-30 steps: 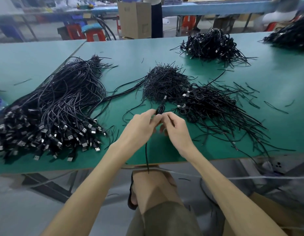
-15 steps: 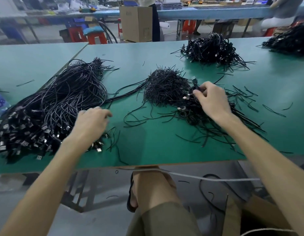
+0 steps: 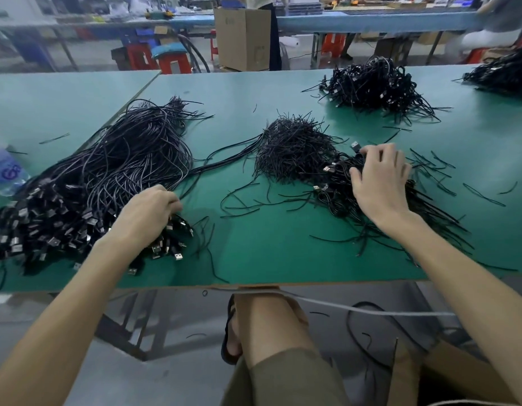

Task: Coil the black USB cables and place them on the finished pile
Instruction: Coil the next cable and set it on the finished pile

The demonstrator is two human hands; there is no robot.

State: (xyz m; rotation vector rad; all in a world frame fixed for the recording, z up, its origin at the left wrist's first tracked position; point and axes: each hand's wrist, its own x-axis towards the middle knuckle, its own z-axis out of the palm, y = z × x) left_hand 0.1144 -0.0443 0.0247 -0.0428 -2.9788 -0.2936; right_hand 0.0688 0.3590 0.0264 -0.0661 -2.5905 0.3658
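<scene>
Across table [image 3: 283, 253], five black heaps [image 3: 107, 171], left hand [image 3: 148, 212], right hand [image 3: 379, 177]

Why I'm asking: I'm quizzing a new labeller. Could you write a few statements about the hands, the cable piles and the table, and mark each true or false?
1. The left hand rests on the plug end of the loose cable pile. True.
2. The right hand holds a coil up in the air. False: it lies, fingers spread, on the finished pile.
3. The table has a red top. False: it is green.
4. A cardboard box stands beyond the table. True.
5. The two hands touch each other. False: they are apart, with bare table between them.
</scene>
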